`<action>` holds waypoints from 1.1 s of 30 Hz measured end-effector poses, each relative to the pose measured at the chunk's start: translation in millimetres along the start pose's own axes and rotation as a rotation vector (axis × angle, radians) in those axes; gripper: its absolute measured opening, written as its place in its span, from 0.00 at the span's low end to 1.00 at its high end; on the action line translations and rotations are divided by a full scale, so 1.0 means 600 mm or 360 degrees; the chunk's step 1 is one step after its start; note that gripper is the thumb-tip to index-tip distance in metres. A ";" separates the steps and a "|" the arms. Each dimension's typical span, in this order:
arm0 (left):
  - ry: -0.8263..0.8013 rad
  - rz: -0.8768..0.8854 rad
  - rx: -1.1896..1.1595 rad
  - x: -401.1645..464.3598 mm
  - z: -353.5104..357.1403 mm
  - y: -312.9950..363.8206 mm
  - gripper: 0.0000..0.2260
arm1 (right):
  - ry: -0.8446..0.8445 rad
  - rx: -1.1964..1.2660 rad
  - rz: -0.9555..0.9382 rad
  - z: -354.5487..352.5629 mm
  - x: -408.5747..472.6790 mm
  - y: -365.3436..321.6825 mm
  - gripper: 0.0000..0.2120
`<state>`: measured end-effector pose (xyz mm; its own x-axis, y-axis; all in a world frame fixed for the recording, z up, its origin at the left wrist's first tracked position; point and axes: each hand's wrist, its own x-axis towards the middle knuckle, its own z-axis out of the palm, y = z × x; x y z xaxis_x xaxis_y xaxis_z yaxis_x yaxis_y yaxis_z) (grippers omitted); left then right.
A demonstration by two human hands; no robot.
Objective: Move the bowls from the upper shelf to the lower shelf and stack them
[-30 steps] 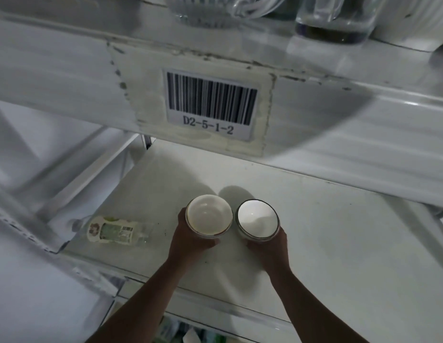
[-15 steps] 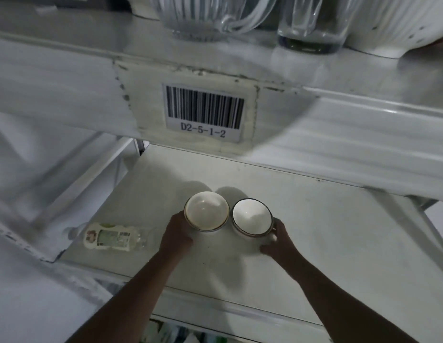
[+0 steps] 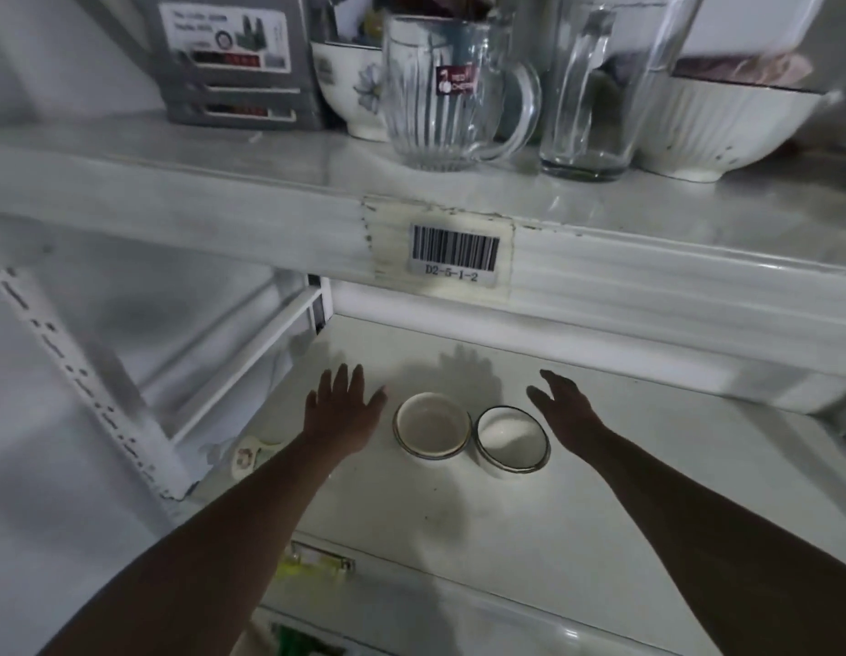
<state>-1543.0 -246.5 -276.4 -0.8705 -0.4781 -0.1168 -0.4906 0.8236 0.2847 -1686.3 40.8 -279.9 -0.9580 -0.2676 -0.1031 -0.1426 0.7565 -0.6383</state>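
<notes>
Two small white ceramic bowls, gold-rimmed (image 3: 432, 428) & dark-rimmed (image 3: 512, 440), sit touching on lower shelf (image 3: 624, 490), unstacked. Left hand (image 3: 340, 409), right hand (image 3: 565, 409) spread, holding nothing. Prob. light, glazed-slick, breakable; grip by rim.

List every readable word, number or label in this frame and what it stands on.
"D2-5-1-2": under the barcode label on the upper shelf edge.
Grey box label: print too blurred to read.
Glass mug red sticker: too small to read.
Bottle label: logo only, unreadable.
</notes>
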 end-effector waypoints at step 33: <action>0.0318 -0.1912 -0.0039 -0.713 -0.068 -0.361 0.29 | -0.1297 -0.0020 -0.1653 0.411 -0.363 -0.515 0.21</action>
<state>-1063.0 -232.8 -249.0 0.1598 -0.9723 -0.1706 -0.9769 -0.1806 0.1141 -1372.3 -281.9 -248.7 0.0208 -0.9998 -0.0024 -0.7219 -0.0134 -0.6918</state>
